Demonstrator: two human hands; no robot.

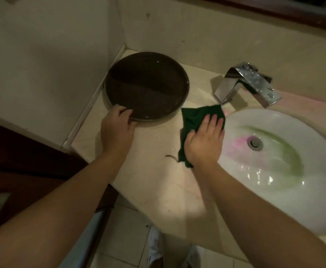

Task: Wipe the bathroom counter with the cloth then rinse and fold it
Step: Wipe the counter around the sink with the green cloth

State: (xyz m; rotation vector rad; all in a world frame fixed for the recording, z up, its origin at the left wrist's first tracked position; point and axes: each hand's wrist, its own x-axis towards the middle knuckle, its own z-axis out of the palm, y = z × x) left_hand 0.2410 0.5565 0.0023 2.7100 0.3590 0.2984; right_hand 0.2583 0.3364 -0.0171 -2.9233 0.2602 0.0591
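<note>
A dark green cloth (194, 118) lies crumpled on the beige counter (158, 171), just left of the white sink basin (313, 190). My right hand (204, 139) presses flat on the cloth, fingers spread and pointing toward the wall. My left hand (116, 128) grips the near rim of a round dark brown tray (146, 86) that stands in the counter's back left corner.
A chrome faucet (247, 84) stands behind the basin, which shows pink and green stains around the drain (255, 143). A small dark strand of debris (171, 156) lies on the counter left of the cloth. Walls close off the left and back. Tiled floor shows below the counter's edge.
</note>
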